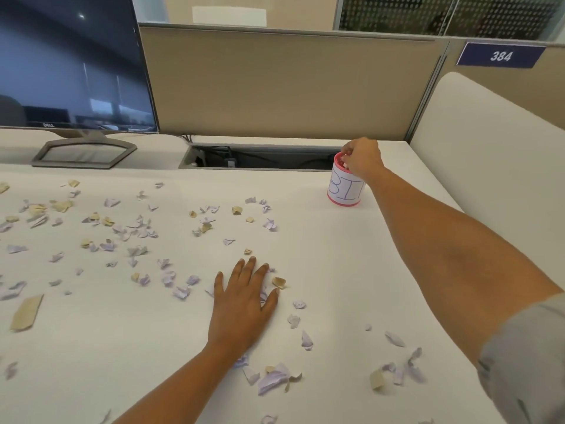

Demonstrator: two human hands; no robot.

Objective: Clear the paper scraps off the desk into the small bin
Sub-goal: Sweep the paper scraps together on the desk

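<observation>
The small pink bin (341,192), with a white label lettered in blue, stands at the back right of the white desk (321,255). My right hand (362,160) is over its mouth, fingertips bunched downward at the rim and pinching a small white scrap. My left hand (244,301) lies flat on the desk with straight fingers, pressing on a few scraps. Lilac and tan paper scraps (137,234) are scattered over the left and middle of the desk. More scraps (397,368) lie near the front right.
A dark monitor (76,71) on a grey stand (84,151) is at the back left. An open cable tray (260,159) runs along the back, under a beige partition (290,87). A white side panel (489,154) borders the right edge.
</observation>
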